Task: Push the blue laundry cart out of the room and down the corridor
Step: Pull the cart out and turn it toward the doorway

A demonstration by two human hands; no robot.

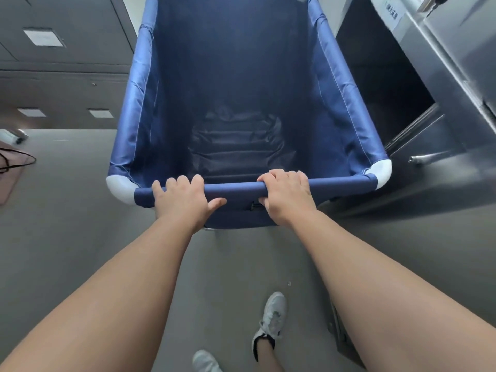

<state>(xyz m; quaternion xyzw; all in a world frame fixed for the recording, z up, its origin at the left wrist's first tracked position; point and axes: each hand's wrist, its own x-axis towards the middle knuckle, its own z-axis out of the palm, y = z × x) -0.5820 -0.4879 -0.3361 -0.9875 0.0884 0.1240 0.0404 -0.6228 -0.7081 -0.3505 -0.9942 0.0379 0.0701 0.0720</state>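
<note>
The blue laundry cart fills the upper middle of the head view, a deep fabric bin with white plastic corner caps and nothing but creased dark lining at its bottom. Its near top rail runs across in front of me. My left hand is wrapped over the rail's left part, fingers over the top and thumb underneath. My right hand grips the rail to the right of centre in the same way. Both arms are stretched forward.
A stainless steel machine with a dark open recess stands close along the cart's right side. Grey cabinets line the left. A wheeled object and a black cable lie at the left edge. Grey floor surrounds my white shoes.
</note>
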